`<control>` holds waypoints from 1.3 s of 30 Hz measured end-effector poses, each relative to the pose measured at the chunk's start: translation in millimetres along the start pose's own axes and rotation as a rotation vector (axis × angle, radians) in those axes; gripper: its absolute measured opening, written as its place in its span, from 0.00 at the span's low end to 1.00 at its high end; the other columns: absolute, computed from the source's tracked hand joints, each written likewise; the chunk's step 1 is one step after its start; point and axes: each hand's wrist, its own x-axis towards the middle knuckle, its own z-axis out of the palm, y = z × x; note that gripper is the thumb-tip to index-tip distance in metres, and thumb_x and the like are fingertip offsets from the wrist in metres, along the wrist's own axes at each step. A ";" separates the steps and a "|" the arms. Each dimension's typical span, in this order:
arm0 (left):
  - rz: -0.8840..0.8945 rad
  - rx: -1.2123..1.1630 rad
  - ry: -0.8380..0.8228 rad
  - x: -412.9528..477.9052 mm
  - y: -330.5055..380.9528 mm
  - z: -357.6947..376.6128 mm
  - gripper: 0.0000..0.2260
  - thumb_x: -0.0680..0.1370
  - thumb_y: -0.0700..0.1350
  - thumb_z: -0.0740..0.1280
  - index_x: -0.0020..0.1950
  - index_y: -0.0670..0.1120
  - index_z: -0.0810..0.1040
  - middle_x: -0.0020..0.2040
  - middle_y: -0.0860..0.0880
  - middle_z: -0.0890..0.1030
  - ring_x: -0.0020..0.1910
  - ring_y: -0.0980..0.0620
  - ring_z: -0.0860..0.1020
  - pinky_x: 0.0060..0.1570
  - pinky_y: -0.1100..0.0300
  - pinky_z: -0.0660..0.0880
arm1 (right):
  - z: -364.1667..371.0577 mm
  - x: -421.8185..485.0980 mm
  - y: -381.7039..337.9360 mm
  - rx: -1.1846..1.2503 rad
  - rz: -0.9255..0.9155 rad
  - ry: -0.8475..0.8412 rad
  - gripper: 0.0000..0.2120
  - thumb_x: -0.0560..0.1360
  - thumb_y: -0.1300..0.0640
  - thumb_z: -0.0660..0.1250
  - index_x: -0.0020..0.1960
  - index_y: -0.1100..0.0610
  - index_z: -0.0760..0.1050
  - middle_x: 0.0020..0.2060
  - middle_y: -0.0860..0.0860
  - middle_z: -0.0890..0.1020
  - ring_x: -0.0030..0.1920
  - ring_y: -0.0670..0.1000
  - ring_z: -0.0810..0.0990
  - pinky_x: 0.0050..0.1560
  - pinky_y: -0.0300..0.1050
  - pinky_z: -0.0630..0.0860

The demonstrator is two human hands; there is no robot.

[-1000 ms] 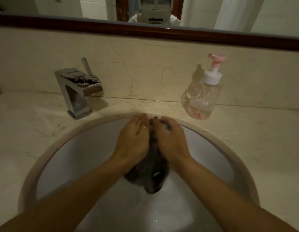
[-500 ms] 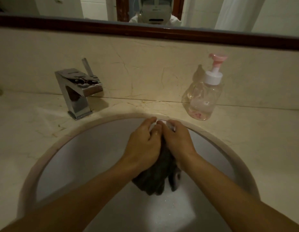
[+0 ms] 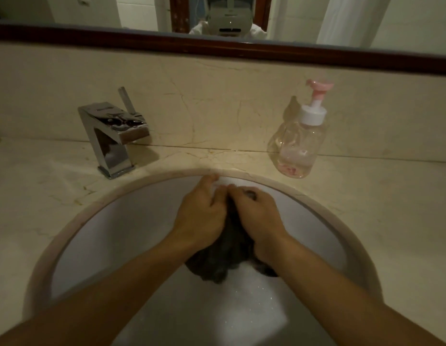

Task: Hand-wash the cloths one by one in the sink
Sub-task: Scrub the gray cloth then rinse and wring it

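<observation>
I see one tap (image 3: 114,136) at back left on the counter (image 3: 42,186), no water visible from the spout.

One sink (image 3: 122,236), round, white bowl. Both forearms come in from the bottom edge over it.

Left hand (image 3: 202,216): back up, fingers curled in, gripping the left side of the cloth (image 3: 222,260). Fingertips are near the sink's back rim.

One cloth in view, dark and wet, bunched up. It sits between the two palms, squeezed from both sides. Its upper part is hidden under the knuckles, where the two hands meet. The lower part bulges out below the heels of both hands and hangs towards the bowl. I can't tell if it touches the bottom.

Right hand (image 3: 256,218): back up, fingers curled over the right side of the cloth, gripping it. A bit of dark fabric shows through between its fingers. Its fingertips touch the left hand's.

Suds (image 3: 251,295): pale foamy patch in the bowl just below the cloth, between the forearms.

One pump bottle (image 3: 298,143) at back right on the counter, upright, clear, pink nozzle, low level of liquid. It stands apart from both hands.

Count: two hands, one cloth, one sink, one tap, one bottle.
</observation>
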 end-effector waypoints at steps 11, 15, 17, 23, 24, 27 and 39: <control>0.090 0.014 -0.014 -16.2 1.3 4.9 0.15 0.86 0.50 0.56 0.72 0.54 0.70 0.64 0.55 0.76 0.61 0.59 0.73 0.59 0.67 0.67 | -4.0 3.9 -0.4 -0.162 0.014 0.041 0.18 0.83 0.45 0.63 0.52 0.59 0.83 0.46 0.57 0.86 0.49 0.57 0.85 0.58 0.60 0.81; -0.088 0.023 0.036 -0.4 -10.6 -18.4 0.18 0.85 0.51 0.57 0.76 0.53 0.67 0.75 0.50 0.69 0.73 0.50 0.68 0.69 0.56 0.64 | 18.9 -17.9 1.4 -0.092 0.005 -0.054 0.15 0.83 0.44 0.63 0.53 0.53 0.81 0.45 0.50 0.85 0.47 0.50 0.85 0.47 0.42 0.81; -0.147 -0.019 0.079 6.1 -15.7 -29.5 0.19 0.85 0.52 0.57 0.76 0.52 0.66 0.76 0.47 0.68 0.73 0.47 0.68 0.70 0.51 0.65 | 34.1 -22.7 3.7 -0.121 -0.110 -0.055 0.13 0.83 0.43 0.63 0.56 0.50 0.79 0.46 0.47 0.84 0.48 0.48 0.83 0.51 0.41 0.80; -0.016 -0.040 -0.095 -5.4 -0.3 -1.8 0.18 0.85 0.53 0.57 0.75 0.53 0.68 0.71 0.51 0.72 0.66 0.54 0.72 0.64 0.60 0.68 | -11.9 27.5 6.0 -0.388 -0.024 -0.049 0.20 0.84 0.46 0.61 0.56 0.61 0.82 0.51 0.58 0.85 0.52 0.58 0.83 0.60 0.59 0.79; -0.027 0.028 -0.154 -2.5 -0.9 3.9 0.19 0.85 0.54 0.57 0.75 0.52 0.68 0.72 0.51 0.72 0.68 0.52 0.72 0.65 0.59 0.67 | -20.3 36.7 10.7 -0.522 0.055 -0.144 0.21 0.85 0.47 0.59 0.59 0.63 0.81 0.54 0.60 0.84 0.54 0.58 0.83 0.60 0.56 0.79; -0.021 0.467 -0.272 5.0 -22.4 6.4 0.27 0.83 0.62 0.55 0.79 0.53 0.60 0.74 0.48 0.71 0.70 0.46 0.72 0.69 0.50 0.68 | -30.8 48.8 30.0 -1.075 0.056 -0.286 0.24 0.85 0.43 0.52 0.68 0.57 0.76 0.64 0.57 0.80 0.56 0.56 0.79 0.52 0.47 0.73; 0.010 0.980 -0.755 10.4 -58.4 -0.6 0.37 0.68 0.70 0.68 0.71 0.53 0.69 0.68 0.50 0.73 0.67 0.45 0.73 0.66 0.48 0.71 | -17.8 23.8 44.4 -1.498 -0.006 -0.730 0.40 0.76 0.44 0.73 0.82 0.49 0.59 0.78 0.52 0.62 0.76 0.58 0.64 0.70 0.58 0.67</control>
